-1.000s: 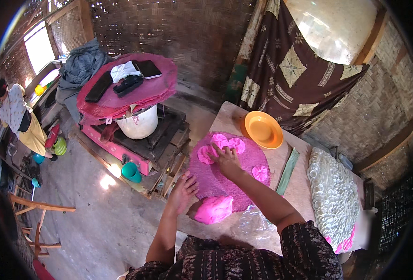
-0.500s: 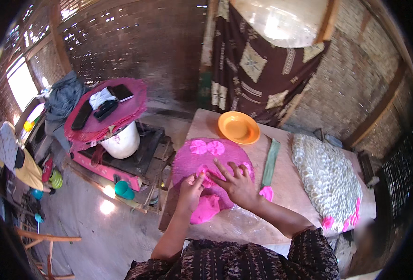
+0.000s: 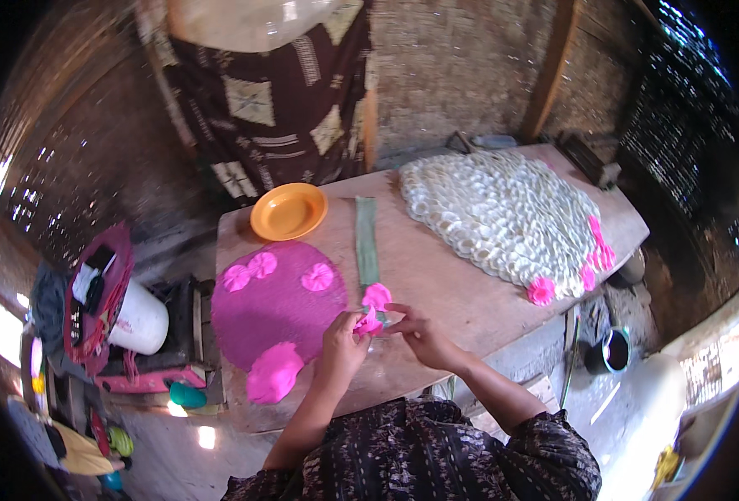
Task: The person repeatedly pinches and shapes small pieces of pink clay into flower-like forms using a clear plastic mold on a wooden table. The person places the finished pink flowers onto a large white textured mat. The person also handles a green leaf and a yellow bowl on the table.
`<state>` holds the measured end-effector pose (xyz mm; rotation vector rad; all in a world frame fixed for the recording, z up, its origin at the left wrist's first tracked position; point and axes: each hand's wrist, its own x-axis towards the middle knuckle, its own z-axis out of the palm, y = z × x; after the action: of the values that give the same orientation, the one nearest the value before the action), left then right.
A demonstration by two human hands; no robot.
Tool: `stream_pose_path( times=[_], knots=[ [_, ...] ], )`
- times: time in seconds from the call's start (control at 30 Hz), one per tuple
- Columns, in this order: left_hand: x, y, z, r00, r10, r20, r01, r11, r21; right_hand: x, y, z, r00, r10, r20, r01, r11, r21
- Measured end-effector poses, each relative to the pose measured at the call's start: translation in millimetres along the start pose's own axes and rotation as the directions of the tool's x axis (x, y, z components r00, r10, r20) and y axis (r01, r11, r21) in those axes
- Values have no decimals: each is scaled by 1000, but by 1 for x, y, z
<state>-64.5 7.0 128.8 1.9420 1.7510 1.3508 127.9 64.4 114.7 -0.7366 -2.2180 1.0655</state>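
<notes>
Over the near end of a green leaf strip (image 3: 367, 242), my two hands meet at a small soft pink piece (image 3: 369, 322). My left hand (image 3: 343, 344) pinches it between thumb and fingertips. From the other side, my right hand (image 3: 426, 336) reaches in with bent fingers at its edge; the exact contact is hard to make out. Another pink lump (image 3: 377, 296) lies at the strip's near end, just beyond my fingertips. To the left, a round magenta mat (image 3: 281, 313) bears pleated pink rosettes (image 3: 317, 277) and, at its near edge, a larger pink mass (image 3: 273, 373).
An orange bowl (image 3: 289, 212) stands at the wooden table's (image 3: 461, 284) far left. On the right spreads a large sheet of whitish rings (image 3: 503, 217) with pink rosettes at its near edge. A white bucket (image 3: 139, 317) and teal cup (image 3: 187, 395) are off to the left.
My view has turned right. Both hands have moved from above the magenta mat to the leaf strip, and a third rosette now shows on the mat. My right hand's spread fingers have drawn in.
</notes>
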Motion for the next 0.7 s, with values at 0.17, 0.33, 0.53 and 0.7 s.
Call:
stream_pose_path(
  times=[0.17, 0.33, 0.53, 0.7],
  knots=[
    [6, 18, 63, 892, -221, 395, 421, 726, -543, -32, 37, -39, 897, 441, 39, -222, 371, 902],
    [10, 21, 123, 812, -253, 526, 529, 698, -482, -59, 61, -60, 876, 483, 20, -255, 427, 868],
    [20, 45, 168, 820, -235, 522, 465, 806, -366, -77, 63, -100, 854, 424, -302, -311, 881, 357],
    [29, 67, 207, 848, -203, 490, 488, 661, -570, -85, 61, -143, 838, 384, -387, -344, 923, 170]
  ],
)
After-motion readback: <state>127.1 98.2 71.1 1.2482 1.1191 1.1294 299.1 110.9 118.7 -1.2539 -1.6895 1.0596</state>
